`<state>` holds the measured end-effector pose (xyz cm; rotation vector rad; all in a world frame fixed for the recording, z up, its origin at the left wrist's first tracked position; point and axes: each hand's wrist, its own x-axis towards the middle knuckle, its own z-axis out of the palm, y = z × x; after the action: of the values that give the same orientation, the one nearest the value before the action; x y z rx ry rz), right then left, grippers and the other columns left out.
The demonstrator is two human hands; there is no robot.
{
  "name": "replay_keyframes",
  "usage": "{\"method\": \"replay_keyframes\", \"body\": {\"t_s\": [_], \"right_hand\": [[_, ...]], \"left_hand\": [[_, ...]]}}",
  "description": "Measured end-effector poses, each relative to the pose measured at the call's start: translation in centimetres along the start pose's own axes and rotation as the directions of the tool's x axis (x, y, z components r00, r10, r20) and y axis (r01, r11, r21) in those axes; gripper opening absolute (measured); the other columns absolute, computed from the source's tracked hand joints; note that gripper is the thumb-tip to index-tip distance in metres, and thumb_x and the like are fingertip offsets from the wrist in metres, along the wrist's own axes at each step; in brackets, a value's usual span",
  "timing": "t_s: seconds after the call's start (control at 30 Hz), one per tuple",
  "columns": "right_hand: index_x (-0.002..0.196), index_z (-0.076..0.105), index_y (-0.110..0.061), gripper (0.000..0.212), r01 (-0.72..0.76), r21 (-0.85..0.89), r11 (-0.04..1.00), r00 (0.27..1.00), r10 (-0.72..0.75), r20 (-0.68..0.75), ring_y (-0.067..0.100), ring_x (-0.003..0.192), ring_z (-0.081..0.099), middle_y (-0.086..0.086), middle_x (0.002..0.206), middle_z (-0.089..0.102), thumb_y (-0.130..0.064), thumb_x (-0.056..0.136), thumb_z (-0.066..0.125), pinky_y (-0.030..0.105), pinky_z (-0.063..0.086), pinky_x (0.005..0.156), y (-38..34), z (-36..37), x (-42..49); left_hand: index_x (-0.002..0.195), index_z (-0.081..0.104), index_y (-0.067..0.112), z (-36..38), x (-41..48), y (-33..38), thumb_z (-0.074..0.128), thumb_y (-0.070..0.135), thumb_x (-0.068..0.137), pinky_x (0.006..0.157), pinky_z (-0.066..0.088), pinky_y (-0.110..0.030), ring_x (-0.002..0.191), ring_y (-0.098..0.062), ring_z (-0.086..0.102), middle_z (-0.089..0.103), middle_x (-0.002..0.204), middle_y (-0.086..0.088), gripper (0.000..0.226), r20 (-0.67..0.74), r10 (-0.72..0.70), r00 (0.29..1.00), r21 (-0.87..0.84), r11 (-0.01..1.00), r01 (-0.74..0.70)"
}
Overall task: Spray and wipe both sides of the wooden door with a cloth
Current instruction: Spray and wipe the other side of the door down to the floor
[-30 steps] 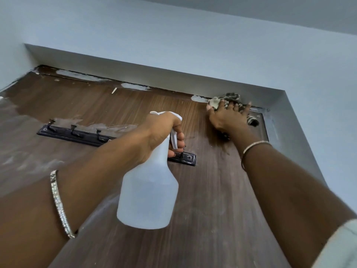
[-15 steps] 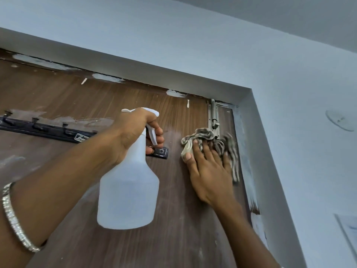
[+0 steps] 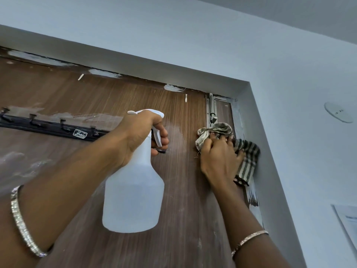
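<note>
Head view looks up at the right hand (image 3: 220, 159), which presses a striped cloth (image 3: 249, 161) against the wooden door (image 3: 58, 93) near its upper right corner. The fingers of this hand are curled over the bunched cloth and grip it. One part of the cloth sticks out above the fingertips, and another part hangs on the right side, touching the grey door frame (image 3: 274, 151). Just above the cloth there is a metal bolt (image 3: 211, 111), fixed upright on the door. The left hand (image 3: 141, 134) is raised to the left of the right hand, apart from it. It holds a white spray bottle (image 3: 133, 196) by the neck, with the fingers around the trigger, and the bottle hangs down in front of the door. Each wrist has a thin shiny bracelet. Behind the left forearm a black hook rail (image 3: 48, 126) with a small label runs across the door. White paint marks (image 3: 104, 72) lie along the top edge of the door. Pale dull patches show on the wood at the left. On the light wall (image 3: 193, 35) at the right are a round plate (image 3: 339, 112) and, lower, a sheet of paper (image 3: 347, 223).
</note>
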<state>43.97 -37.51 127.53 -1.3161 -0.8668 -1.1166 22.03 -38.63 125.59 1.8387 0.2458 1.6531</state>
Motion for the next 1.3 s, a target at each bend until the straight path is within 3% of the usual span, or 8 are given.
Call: {"method": "replay_keyframes", "body": {"t_s": [0.23, 0.47, 0.6, 0.77, 0.9, 1.0, 1.17, 1.3], "right_hand": [[0.154, 0.046, -0.014, 0.054, -0.113, -0.029, 0.993, 0.993, 0.111, -0.046, 0.030, 0.152, 0.030, 0.010, 0.161, 0.042, -0.033, 0.105, 0.031, 0.060, 0.013, 0.124, -0.2, 0.9, 0.1], [0.163, 0.028, -0.020, 0.064, 0.129, 0.140, 0.982, 0.949, -0.163, 0.270, 0.034, 0.157, 0.015, 0.009, 0.171, 0.018, -0.003, 0.103, 0.040, 0.047, 0.020, 0.127, 2.4, -2.2, 10.0], [0.162, 0.028, -0.013, 0.063, 0.191, 0.091, 0.977, 0.912, -0.211, 0.353, 0.042, 0.151, 0.027, 0.018, 0.166, 0.027, 0.002, 0.102, 0.039, 0.050, 0.027, 0.124, 1.2, -2.8, 15.2], [0.140, 0.051, 0.002, 0.041, 0.113, 0.043, 0.993, 0.935, -0.121, 0.334, 0.042, 0.134, 0.046, 0.026, 0.147, 0.049, -0.001, 0.102, 0.039, 0.038, 0.039, 0.104, -0.4, -2.5, 17.8], [0.147, 0.043, -0.007, 0.045, 0.199, -0.074, 0.977, 0.934, -0.167, 0.315, 0.044, 0.131, 0.049, 0.027, 0.144, 0.051, -0.013, 0.102, 0.040, 0.053, 0.038, 0.113, 1.4, -2.7, 13.3], [0.159, 0.028, -0.020, 0.058, 0.210, -0.152, 0.966, 0.937, -0.154, 0.314, 0.040, 0.149, 0.032, 0.016, 0.163, 0.036, -0.016, 0.101, 0.037, 0.067, 0.018, 0.120, 2.5, -2.7, 9.6], [0.151, 0.039, -0.010, 0.052, 0.166, -0.028, 0.986, 0.925, -0.146, 0.351, 0.043, 0.139, 0.041, 0.024, 0.151, 0.045, -0.011, 0.099, 0.038, 0.057, 0.036, 0.114, 1.6, -2.5, 13.8], [0.153, 0.038, -0.011, 0.052, 0.180, -0.011, 0.984, 0.919, -0.164, 0.359, 0.044, 0.141, 0.038, 0.024, 0.155, 0.042, -0.011, 0.101, 0.037, 0.055, 0.029, 0.119, 1.0, -2.5, 18.1]], "left_hand": [[0.087, 0.072, 0.005, -0.4, -0.3, -0.9, 0.053, 0.019, 0.087, 0.059, 0.052, -0.028, 0.090, -0.029, 0.076, 0.077, 0.092, -0.017, 0.023, 0.038, 0.008, 0.999, 0.016, 1.000, -0.009], [0.082, 0.070, 0.006, -0.1, 0.5, -1.2, 0.051, 0.019, 0.089, 0.056, 0.050, -0.026, 0.088, -0.028, 0.076, 0.077, 0.088, -0.016, 0.024, 0.076, 0.016, 0.997, 0.016, 1.000, -0.017], [0.082, 0.070, 0.007, 0.1, 0.9, -1.0, 0.052, 0.020, 0.088, 0.053, 0.053, -0.023, 0.085, -0.027, 0.076, 0.076, 0.087, -0.015, 0.023, 0.081, 0.012, 0.997, -0.010, 1.000, -0.012], [0.083, 0.071, 0.006, 0.8, 1.0, -0.7, 0.052, 0.019, 0.088, 0.050, 0.053, -0.022, 0.074, -0.022, 0.073, 0.074, 0.081, -0.011, 0.024, 0.095, 0.018, 0.995, -0.003, 1.000, -0.018], [0.084, 0.071, 0.005, 1.2, 0.7, -0.5, 0.051, 0.019, 0.089, 0.051, 0.053, -0.022, 0.071, -0.021, 0.072, 0.074, 0.079, -0.011, 0.025, 0.084, 0.020, 0.996, -0.025, 1.000, -0.018], [0.083, 0.070, 0.005, 1.2, 0.5, -0.5, 0.051, 0.019, 0.089, 0.055, 0.053, -0.024, 0.075, -0.023, 0.073, 0.074, 0.080, -0.012, 0.024, 0.087, 0.019, 0.996, -0.032, 0.999, -0.016], [0.083, 0.071, 0.006, 1.5, 0.6, -0.7, 0.052, 0.019, 0.088, 0.057, 0.053, -0.025, 0.083, -0.027, 0.075, 0.077, 0.089, -0.016, 0.024, 0.070, 0.015, 0.997, -0.004, 1.000, -0.014], [0.085, 0.070, 0.006, 1.4, 0.7, -0.9, 0.052, 0.020, 0.088, 0.059, 0.052, -0.026, 0.078, -0.024, 0.073, 0.075, 0.085, -0.015, 0.023, 0.071, 0.021, 0.997, 0.010, 1.000, -0.022]]}}
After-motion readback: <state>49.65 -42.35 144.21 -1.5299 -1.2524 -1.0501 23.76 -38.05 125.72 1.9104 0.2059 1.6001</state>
